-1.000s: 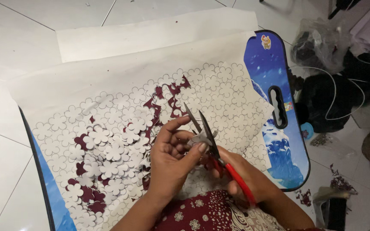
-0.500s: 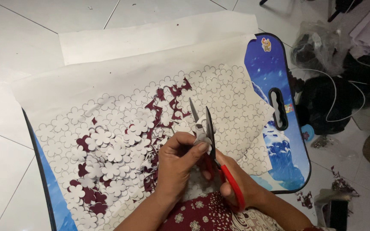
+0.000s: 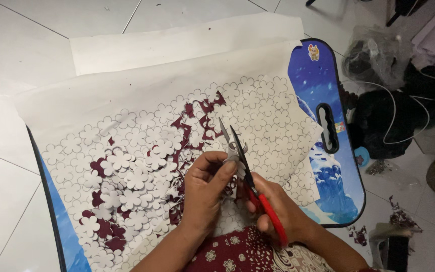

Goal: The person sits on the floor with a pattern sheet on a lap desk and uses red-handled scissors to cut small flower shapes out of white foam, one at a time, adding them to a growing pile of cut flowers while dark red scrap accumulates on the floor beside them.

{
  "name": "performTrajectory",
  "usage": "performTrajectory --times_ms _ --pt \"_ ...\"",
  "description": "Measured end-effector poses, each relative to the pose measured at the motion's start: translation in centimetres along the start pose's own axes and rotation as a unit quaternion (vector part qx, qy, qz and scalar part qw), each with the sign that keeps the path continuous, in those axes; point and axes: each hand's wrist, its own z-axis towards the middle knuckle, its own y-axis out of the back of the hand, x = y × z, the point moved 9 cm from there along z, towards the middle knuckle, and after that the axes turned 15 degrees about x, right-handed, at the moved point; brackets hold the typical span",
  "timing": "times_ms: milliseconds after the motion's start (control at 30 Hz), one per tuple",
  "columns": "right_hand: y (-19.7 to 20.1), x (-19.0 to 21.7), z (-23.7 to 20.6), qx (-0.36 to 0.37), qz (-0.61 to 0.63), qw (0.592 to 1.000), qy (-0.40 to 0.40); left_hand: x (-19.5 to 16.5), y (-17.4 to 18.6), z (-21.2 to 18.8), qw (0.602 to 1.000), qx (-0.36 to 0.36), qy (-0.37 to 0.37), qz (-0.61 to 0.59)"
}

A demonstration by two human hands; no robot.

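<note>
My right hand grips red-handled scissors, their blades slightly apart and pointing away from me. My left hand pinches a small white flower-shaped cutout right at the blades. Both hands hover over a large white sheet covered with several white flower cutouts and dark red scraps. The sheet lies on a blue picture-printed lap table.
A clear plastic bag, dark fabric and a white cable lie on the tiled floor to the right. More dark red scraps sit at lower right. Patterned red cloth covers my lap.
The view shifted slightly. The scissors swung a little more upright and my left hand moved closer to the blades with the cutout.
</note>
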Motion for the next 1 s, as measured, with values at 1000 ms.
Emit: performTrajectory --times_ms 1000 --pt "-0.4 -0.5 -1.0 0.033 -0.018 0.999 -0.023 -1.5 -0.9 -1.1 0.992 -0.017 -0.047 0.113"
